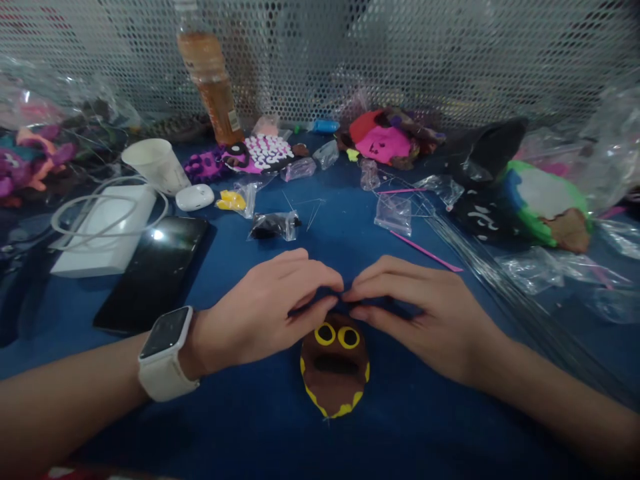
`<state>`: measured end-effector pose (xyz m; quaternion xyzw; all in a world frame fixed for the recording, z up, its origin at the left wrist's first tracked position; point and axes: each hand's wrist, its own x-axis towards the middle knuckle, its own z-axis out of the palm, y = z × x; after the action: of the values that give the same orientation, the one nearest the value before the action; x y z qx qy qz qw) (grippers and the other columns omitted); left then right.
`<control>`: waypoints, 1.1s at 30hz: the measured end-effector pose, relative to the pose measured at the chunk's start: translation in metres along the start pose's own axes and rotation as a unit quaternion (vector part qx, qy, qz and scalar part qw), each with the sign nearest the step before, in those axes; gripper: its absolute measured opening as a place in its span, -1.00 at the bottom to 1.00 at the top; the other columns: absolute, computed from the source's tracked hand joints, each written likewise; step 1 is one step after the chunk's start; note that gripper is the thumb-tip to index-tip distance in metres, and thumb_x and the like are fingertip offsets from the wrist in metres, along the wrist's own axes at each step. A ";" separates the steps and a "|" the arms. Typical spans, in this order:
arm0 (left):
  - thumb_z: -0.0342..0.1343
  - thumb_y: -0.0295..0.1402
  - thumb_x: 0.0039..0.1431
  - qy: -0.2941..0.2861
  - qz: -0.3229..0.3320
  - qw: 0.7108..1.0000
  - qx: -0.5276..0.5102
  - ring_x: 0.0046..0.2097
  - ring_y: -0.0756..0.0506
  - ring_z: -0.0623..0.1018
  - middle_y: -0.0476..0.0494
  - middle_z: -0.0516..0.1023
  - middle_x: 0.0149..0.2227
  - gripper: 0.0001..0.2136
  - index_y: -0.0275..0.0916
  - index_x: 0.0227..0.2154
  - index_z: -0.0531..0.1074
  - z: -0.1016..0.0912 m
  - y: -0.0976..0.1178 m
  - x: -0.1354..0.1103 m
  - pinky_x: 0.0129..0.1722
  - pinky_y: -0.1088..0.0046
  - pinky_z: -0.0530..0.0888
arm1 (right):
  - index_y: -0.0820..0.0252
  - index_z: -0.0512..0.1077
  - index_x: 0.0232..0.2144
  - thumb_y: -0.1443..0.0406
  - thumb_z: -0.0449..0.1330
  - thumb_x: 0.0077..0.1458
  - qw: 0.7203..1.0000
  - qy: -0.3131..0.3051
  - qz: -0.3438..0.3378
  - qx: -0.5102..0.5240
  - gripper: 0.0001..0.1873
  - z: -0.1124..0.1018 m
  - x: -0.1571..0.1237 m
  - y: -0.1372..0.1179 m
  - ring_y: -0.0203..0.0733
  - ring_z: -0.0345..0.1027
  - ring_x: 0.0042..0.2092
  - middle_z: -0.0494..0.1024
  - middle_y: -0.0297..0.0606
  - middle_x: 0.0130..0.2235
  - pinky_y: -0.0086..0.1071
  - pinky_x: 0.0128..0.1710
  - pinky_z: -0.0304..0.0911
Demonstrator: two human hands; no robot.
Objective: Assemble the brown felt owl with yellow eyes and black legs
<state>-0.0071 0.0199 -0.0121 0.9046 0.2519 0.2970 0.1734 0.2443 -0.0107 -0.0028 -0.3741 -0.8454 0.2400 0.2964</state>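
I look down on a blue surface point(260, 427) closed off at its far edge by a perforated metal screen point(450, 53). Against that screen stands a bottle of brown drink point(210, 80). Towards the far left corner sit a paper cup point(157, 163), a white power bank point(103, 230) with a looped cable, and a dark phone point(155, 277) lying flat beside it. Small clear bags point(395, 213) are scattered across the middle, and coloured clay figures point(385, 140) crowd the far edge and the right side.

Near the middle of the near edge lies a brown clay face point(334, 373) with two yellow-ringed eyes and a yellow scalloped rim. My left hand point(265, 307), with a white watch point(165, 353) on its wrist, and my right hand point(425, 310) meet fingertip to fingertip just above its upper edge. Each grip is pinched together, thumb against fingers, on a thin dark piece point(377, 307) that runs between the two hands. The fingers hide most of that piece, so I cannot tell whether it touches the face. The face itself lies just below both grips, centred between them, with its eyes nearest the thumbs.
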 end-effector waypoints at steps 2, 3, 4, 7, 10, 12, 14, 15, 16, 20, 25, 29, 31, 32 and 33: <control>0.15 -0.47 0.42 0.031 0.074 0.996 0.041 -0.33 -0.01 0.40 0.03 0.46 -0.39 -0.92 -0.28 -0.08 0.45 -0.001 0.001 0.000 -0.16 0.42 0.41 | 0.10 0.62 -0.21 0.33 0.35 0.26 0.998 0.007 0.056 0.041 -0.95 0.004 0.003 -0.008 -0.31 0.53 -0.23 0.65 -0.34 -0.24 -0.48 -0.24 0.40; 0.15 -0.47 0.42 0.041 0.105 0.992 0.059 -0.31 -0.02 0.40 -0.01 0.49 -0.36 -0.91 -0.29 -0.07 0.45 -0.001 0.001 0.000 -0.17 0.40 0.41 | 0.08 0.63 -0.25 0.32 0.36 0.24 0.995 0.006 0.077 0.056 -0.97 0.005 0.004 -0.011 -0.32 0.52 -0.27 0.65 -0.36 -0.27 -0.48 -0.29 0.39; 0.16 -0.46 0.42 0.046 0.129 0.988 0.075 -0.30 -0.04 0.40 -0.04 0.51 -0.34 -0.89 -0.31 -0.05 0.45 -0.003 0.001 0.000 -0.20 0.39 0.41 | 0.07 0.63 -0.27 0.32 0.37 0.24 0.993 0.007 0.094 0.068 -0.97 0.006 0.005 -0.014 -0.32 0.51 -0.30 0.64 -0.37 -0.29 -0.48 -0.33 0.37; 0.16 -0.47 0.42 0.051 0.168 0.979 0.099 -0.29 -0.07 0.40 -0.08 0.51 -0.35 -0.84 -0.34 0.00 0.46 -0.007 0.002 0.000 -0.27 0.37 0.39 | 0.06 0.63 -0.32 0.29 0.35 0.24 0.986 0.026 0.128 0.099 -0.94 0.007 0.006 -0.020 -0.32 0.47 -0.37 0.63 -0.38 -0.34 -0.46 -0.41 0.33; 0.13 -0.48 0.43 0.059 0.175 0.977 0.103 -0.30 -0.06 0.40 -0.07 0.50 -0.37 -0.84 -0.32 0.01 0.47 -0.009 0.004 0.000 -0.30 0.37 0.38 | 0.07 0.63 -0.34 0.25 0.34 0.24 0.977 0.029 0.161 0.136 -0.90 0.007 0.007 -0.025 -0.30 0.47 -0.38 0.64 -0.36 -0.36 -0.47 -0.41 0.34; 0.12 -0.49 0.43 0.069 0.167 0.978 0.103 -0.32 -0.05 0.40 -0.06 0.50 -0.38 -0.87 -0.31 -0.03 0.48 -0.008 0.005 -0.001 -0.31 0.36 0.38 | 0.09 0.64 -0.32 0.22 0.35 0.23 0.969 0.024 0.182 0.168 -0.90 0.006 0.007 -0.026 -0.28 0.49 -0.35 0.66 -0.34 -0.35 -0.47 -0.38 0.38; 0.15 -0.48 0.42 0.081 0.156 0.979 0.101 -0.31 -0.05 0.41 -0.07 0.52 -0.37 -0.91 -0.30 -0.08 0.48 -0.007 0.006 -0.001 -0.30 0.35 0.39 | 0.10 0.65 -0.28 0.19 0.36 0.22 0.962 0.023 0.193 0.194 -0.88 0.005 0.006 -0.026 -0.27 0.52 -0.32 0.68 -0.32 -0.32 -0.47 -0.33 0.41; 0.16 -0.48 0.41 0.087 0.151 0.980 0.097 -0.31 -0.05 0.42 -0.08 0.53 -0.36 -0.92 -0.30 -0.09 0.48 -0.006 0.006 -0.002 -0.30 0.35 0.39 | 0.10 0.66 -0.27 0.19 0.36 0.22 0.959 0.024 0.195 0.202 -0.87 0.005 0.006 -0.025 -0.27 0.53 -0.31 0.69 -0.32 -0.31 -0.48 -0.32 0.42; 0.17 -0.47 0.41 0.091 0.148 0.980 0.094 -0.30 -0.05 0.42 -0.09 0.55 -0.34 -0.92 -0.30 -0.09 0.48 -0.005 0.006 -0.002 -0.30 0.35 0.40 | 0.10 0.66 -0.27 0.19 0.36 0.22 0.958 0.026 0.197 0.207 -0.87 0.004 0.005 -0.024 -0.27 0.53 -0.30 0.69 -0.32 -0.30 -0.49 -0.31 0.42; 0.17 -0.46 0.42 0.095 0.155 0.979 0.091 -0.30 -0.05 0.44 -0.08 0.57 -0.32 -0.80 -0.30 0.05 0.46 -0.004 0.005 -0.004 -0.29 0.36 0.41 | 0.10 0.66 -0.30 0.20 0.38 0.21 0.947 0.020 0.209 0.241 -0.88 0.006 0.004 -0.023 -0.29 0.53 -0.30 0.69 -0.33 -0.31 -0.51 -0.30 0.41; 0.18 -0.54 0.38 0.066 0.178 0.976 0.108 -0.35 -0.05 0.42 -0.04 0.50 -0.41 -0.80 -0.31 0.02 0.48 -0.009 0.008 -0.005 -0.34 0.35 0.38 | 0.13 0.65 -0.32 0.23 0.37 0.22 0.936 0.003 0.212 0.280 -0.88 0.011 0.006 -0.028 -0.30 0.51 -0.33 0.67 -0.31 -0.33 -0.50 -0.35 0.40; 0.11 -0.47 0.43 0.100 0.148 0.975 0.134 -0.38 -0.04 0.39 -0.03 0.46 -0.45 -0.93 -0.27 -0.10 0.47 -0.016 0.011 -0.002 -0.37 0.36 0.36 | 0.13 0.63 -0.33 0.21 0.36 0.24 0.945 0.077 0.197 0.250 -0.86 -0.001 0.006 -0.017 -0.29 0.43 -0.41 0.60 -0.29 -0.41 -0.45 -0.45 0.35; 0.07 -0.45 0.46 0.136 0.083 0.980 0.115 -0.40 0.00 0.38 -0.02 0.43 -0.42 -0.95 -0.26 -0.17 0.42 -0.018 0.009 0.000 -0.38 0.41 0.37 | 0.10 0.60 -0.34 0.17 0.35 0.26 0.923 0.191 0.208 0.260 -0.83 -0.013 0.006 -0.004 -0.31 0.37 -0.46 0.56 -0.30 -0.43 -0.43 -0.53 0.28; 0.04 -0.44 0.48 0.153 0.051 0.982 0.097 -0.41 0.02 0.38 -0.01 0.42 -0.40 -0.92 -0.25 -0.20 0.38 -0.018 0.008 0.001 -0.39 0.44 0.37 | 0.10 0.58 -0.36 0.17 0.36 0.25 0.902 0.248 0.222 0.275 -0.83 -0.019 0.007 0.003 -0.30 0.39 -0.44 0.56 -0.28 -0.40 -0.43 -0.54 0.26; -0.01 -0.43 0.50 0.159 0.028 0.984 0.078 -0.41 0.03 0.38 -0.01 0.42 -0.38 -0.89 -0.25 -0.22 0.35 -0.018 0.006 0.002 -0.39 0.47 0.38 | 0.10 0.57 -0.38 0.17 0.34 0.28 0.887 0.279 0.232 0.285 -0.80 -0.023 0.007 0.009 -0.31 0.38 -0.45 0.55 -0.27 -0.37 -0.42 -0.55 0.24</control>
<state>-0.0153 0.0189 0.0053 0.8633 0.2731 0.4212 0.0512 0.2604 0.0046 0.0107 -0.5103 -0.5125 0.4180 0.5497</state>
